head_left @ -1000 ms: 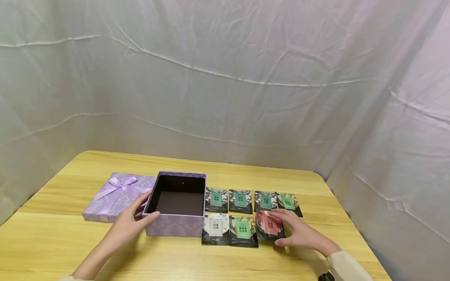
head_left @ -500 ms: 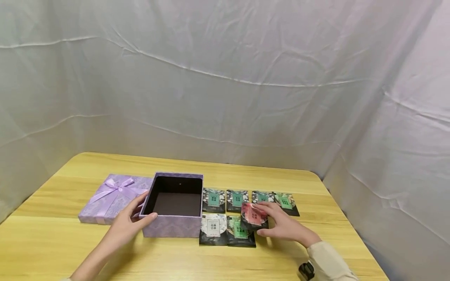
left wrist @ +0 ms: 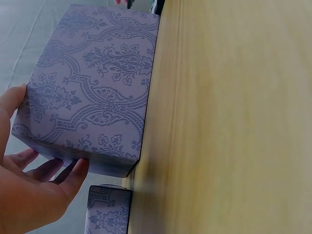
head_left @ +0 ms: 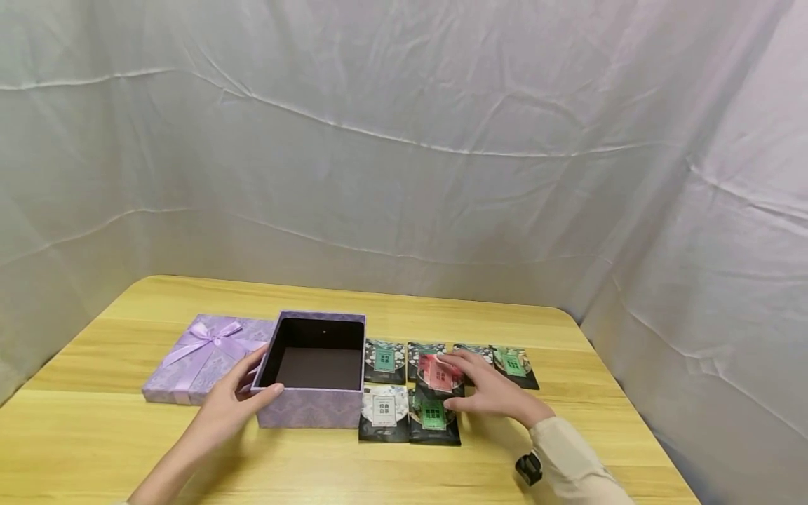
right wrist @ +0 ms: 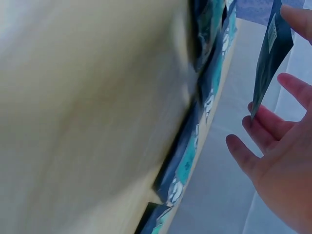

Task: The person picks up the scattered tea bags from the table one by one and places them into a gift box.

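My left hand (head_left: 221, 403) holds the left front corner of an open purple gift box (head_left: 309, 409). In the left wrist view, the thumb of that hand (left wrist: 31, 195) touches the rim and its fingers lie along the side of the patterned box (left wrist: 92, 83). The dark inside shows nothing in it. My right hand (head_left: 499, 394) pinches a red and black tea sachet (head_left: 434, 379) between thumb and fingers. From the right wrist, the sachet (right wrist: 269, 63) appears lifted off the table, tilted, its dark back showing. It hangs over a green tea sachet (head_left: 434, 419), partly covering it.
A white tea sachet (head_left: 384, 414) lies beside the green one. Behind them is a row of flat sachets, including a floral one (head_left: 385, 361) and a green one (head_left: 514, 365) at the right end. Left of the box lies its lid (head_left: 208, 358) with a ribbon bow. A fabric curtain (head_left: 391, 175) surrounds the table.
My right hand has picked the red sachet up from the right end of the front row and carried it left over the green sachet. The left hand stays on the box.
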`<state>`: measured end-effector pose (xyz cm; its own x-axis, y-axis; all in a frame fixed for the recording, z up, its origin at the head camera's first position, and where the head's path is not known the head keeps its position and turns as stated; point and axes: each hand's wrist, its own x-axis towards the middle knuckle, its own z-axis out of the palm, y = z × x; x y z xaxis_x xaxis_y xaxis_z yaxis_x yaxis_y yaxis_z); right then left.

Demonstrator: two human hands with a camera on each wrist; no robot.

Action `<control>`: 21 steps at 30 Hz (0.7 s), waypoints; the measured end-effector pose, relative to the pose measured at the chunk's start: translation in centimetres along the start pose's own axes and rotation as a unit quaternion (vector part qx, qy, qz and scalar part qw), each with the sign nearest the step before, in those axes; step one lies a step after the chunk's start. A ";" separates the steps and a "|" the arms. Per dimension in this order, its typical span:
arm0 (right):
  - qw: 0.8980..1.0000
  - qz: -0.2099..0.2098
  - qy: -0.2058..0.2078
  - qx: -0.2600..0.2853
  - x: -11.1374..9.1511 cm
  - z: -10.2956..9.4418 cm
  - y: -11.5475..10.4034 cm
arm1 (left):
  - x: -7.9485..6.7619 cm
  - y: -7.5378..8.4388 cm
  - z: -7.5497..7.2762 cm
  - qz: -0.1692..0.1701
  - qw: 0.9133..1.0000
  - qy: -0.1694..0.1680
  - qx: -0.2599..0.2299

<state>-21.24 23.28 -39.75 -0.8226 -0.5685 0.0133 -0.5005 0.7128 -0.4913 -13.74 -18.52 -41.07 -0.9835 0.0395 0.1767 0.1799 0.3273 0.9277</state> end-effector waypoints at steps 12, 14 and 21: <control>1.000 -0.008 0.004 0.003 2.8 -1.2 -1.7 | 0.0 0.0 -0.1 0.000 1.000 0.000 0.002; 1.000 -0.007 0.004 0.005 3.3 -1.4 -2.0 | 0.0 0.0 -0.1 0.000 1.000 0.000 0.002; 1.000 -0.002 0.005 0.003 4.8 -2.3 -3.3 | 0.1 0.0 0.0 0.001 1.000 0.000 -0.004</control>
<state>-24.13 19.19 -36.08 -0.8235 -0.5668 0.0247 -0.5024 0.7082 -0.4961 -13.81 -18.51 -41.03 -0.9832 0.0395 0.1784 0.1816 0.3203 0.9297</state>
